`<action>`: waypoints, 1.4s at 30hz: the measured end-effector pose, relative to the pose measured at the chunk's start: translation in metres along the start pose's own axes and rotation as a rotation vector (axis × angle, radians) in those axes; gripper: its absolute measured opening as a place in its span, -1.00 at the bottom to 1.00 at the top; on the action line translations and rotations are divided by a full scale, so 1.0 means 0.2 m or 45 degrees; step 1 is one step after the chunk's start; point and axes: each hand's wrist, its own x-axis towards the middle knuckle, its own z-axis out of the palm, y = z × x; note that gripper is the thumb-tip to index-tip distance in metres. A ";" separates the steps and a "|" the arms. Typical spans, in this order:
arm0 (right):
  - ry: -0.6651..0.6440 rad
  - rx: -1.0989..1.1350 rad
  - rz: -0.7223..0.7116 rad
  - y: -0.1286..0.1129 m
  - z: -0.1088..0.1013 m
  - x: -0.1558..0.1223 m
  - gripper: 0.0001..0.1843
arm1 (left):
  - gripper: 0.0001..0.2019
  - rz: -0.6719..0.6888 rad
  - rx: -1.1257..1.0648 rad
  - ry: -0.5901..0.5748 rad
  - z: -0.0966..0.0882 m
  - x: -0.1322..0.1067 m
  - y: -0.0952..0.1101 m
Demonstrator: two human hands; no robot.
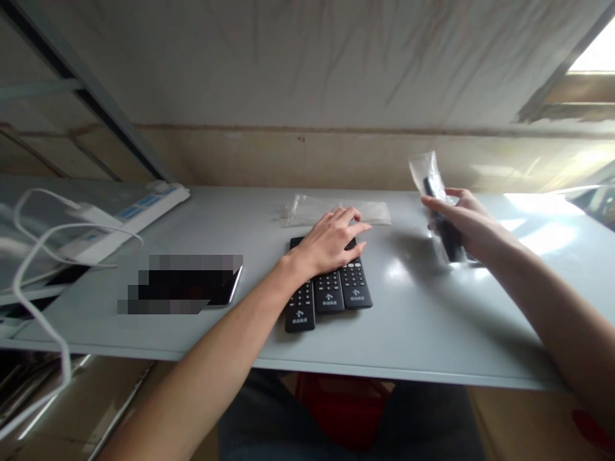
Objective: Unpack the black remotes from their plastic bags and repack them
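Pinches a clear bag (425,168) with a dark item (451,243) inside in the right hand (464,214), right of frame, and holds the left hand (331,242), fingers loosely spread, over three black remotes (329,299) at centre, so might drop the item if gripping slick plastic too lightly, or skew the remotes by dragging sideways.
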 end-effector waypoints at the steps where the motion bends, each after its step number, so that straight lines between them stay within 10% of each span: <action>1: -0.014 -0.189 -0.052 0.02 0.00 0.00 -0.04 | -0.62 -0.002 -0.001 -0.004 0.00 0.00 0.00; 5: 0.043 -0.907 -0.438 0.09 0.01 0.01 0.11 | -0.66 -0.012 -0.003 -0.021 0.00 0.00 0.00; 13: 0.033 -1.209 -0.715 0.14 0.07 -0.05 -0.05 | -0.69 -0.007 -0.002 -0.040 0.00 0.00 0.01; 22: -0.048 -1.076 -0.919 0.13 0.12 -0.07 -0.26 | -0.70 0.003 -0.016 -0.034 0.00 0.00 0.01; 31: -0.490 -0.954 -1.088 0.17 0.35 -0.19 -0.41 | -0.71 0.076 0.017 -0.015 0.00 0.01 0.00; 42: -0.282 -0.937 -1.153 0.16 0.33 -0.19 -0.47 | -0.72 0.072 0.059 0.088 0.00 0.01 -0.02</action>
